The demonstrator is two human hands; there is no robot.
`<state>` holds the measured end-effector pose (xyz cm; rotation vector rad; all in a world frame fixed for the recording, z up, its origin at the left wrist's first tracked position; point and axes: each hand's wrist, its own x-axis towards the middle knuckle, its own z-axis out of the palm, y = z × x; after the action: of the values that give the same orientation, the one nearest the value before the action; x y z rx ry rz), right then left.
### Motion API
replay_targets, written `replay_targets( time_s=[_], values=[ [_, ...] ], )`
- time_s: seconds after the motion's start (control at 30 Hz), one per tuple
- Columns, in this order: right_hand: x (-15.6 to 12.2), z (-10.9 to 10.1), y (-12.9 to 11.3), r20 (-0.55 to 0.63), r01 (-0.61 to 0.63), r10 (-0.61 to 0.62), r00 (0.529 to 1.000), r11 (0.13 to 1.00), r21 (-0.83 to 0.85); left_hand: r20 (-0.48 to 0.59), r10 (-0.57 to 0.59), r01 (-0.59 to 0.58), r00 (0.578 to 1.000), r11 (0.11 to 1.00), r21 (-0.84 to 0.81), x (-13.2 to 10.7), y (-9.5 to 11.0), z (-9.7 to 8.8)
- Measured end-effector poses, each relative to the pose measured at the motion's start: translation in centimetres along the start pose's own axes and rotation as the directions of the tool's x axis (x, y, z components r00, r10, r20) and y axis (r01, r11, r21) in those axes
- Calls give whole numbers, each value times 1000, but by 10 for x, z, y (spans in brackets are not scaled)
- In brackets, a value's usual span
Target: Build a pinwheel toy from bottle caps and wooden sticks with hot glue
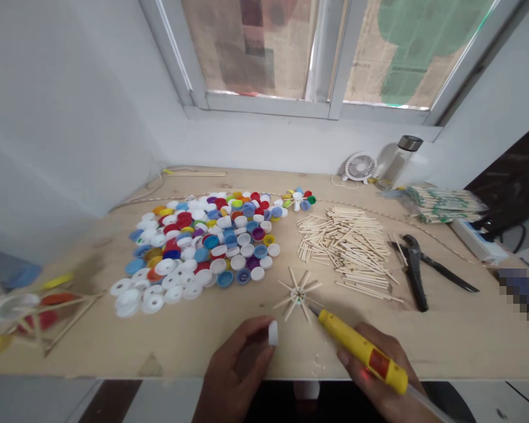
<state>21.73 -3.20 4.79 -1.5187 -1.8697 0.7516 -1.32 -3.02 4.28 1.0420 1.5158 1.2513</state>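
My left hand [242, 364] pinches a small white bottle cap [273, 333] on its edge between thumb and fingers, just above the table's front part. In my right hand [379, 358] is a yellow hot glue pen [348, 338] with a red panel and a pale stick at its back end. Its dark tip points left, close to a star of short wooden sticks [298, 296]. The sticks spread outward like spokes, and a little green shows at the centre. I cannot tell whether the tip touches the star.
Many coloured bottle caps [211, 241] cover the middle left, and loose wooden sticks [348, 247] lie to the right. A finished cap flower [298, 200], black-handled cutters [417, 270], bagged sticks [443, 204], a small fan [360, 167] and a bottle [399, 158] stand around. A stick-and-cap frame [70, 317] is left.
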Motion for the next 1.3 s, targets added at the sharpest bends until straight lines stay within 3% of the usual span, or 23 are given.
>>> replay_targets(
  time_s=[0.07, 0.13, 0.23, 0.3, 0.37, 0.43, 0.47, 0.53, 0.63, 0.7, 0.8, 1.0, 1.17, 1.3],
  values=[
    [7, -6, 0, 29, -26, 27, 999, 998, -49, -6, 11, -11, 1000, 999, -44, 1, -4, 1],
    [13, -8, 0, 47, -17, 20, 999, 998, -64, 50, -82, 91, 995, 973, -214, 5, -7, 0],
    [16, -7, -2, 79, -54, 59, 995, 996, -67, 239, -246, 337, 939, 792, -509, 13, -9, -3],
    [18, -8, -3, 85, -88, 94, 992, 994, -68, 294, -274, 396, 916, 744, -538, 17, -9, -5],
    [20, -10, -3, 87, -113, 119, 989, 991, -72, 229, -242, 312, 943, 879, -360, 17, -9, -5],
    [23, -14, -3, 109, -124, 131, 985, 990, -70, 146, -76, 78, 986, 997, -11, 16, -12, -1],
    [25, -16, -3, 129, -124, 132, 983, 990, -67, 135, 51, -74, 990, 984, 164, 16, -14, 2],
    [26, -20, -2, 164, -116, 126, 978, 991, -67, 159, 322, -359, 933, 835, 416, 16, -20, 8],
    [26, -22, -2, 152, -104, 119, 981, 989, -102, 203, 575, -556, 793, 545, 627, 21, -25, 18],
    [24, -23, -2, 131, -85, 101, 986, 989, -119, 235, 633, -581, 738, 418, 699, 24, -25, 23],
    [22, -25, -2, 132, -48, 64, 989, 992, -119, 247, 658, -578, 712, 347, 739, 28, -23, 27],
    [18, -33, -3, 186, 17, 16, 982, 985, -174, 293, 622, -607, 726, 381, 697, 24, -19, 14],
    [10, -31, -7, 212, 89, -37, 977, 967, -240, 346, 625, -662, 700, 386, 643, 16, -18, -4],
    [9, -25, -11, 235, 120, -62, 970, 962, -244, 339, 627, -663, 702, 401, 632, 14, -21, -2]
  ],
)
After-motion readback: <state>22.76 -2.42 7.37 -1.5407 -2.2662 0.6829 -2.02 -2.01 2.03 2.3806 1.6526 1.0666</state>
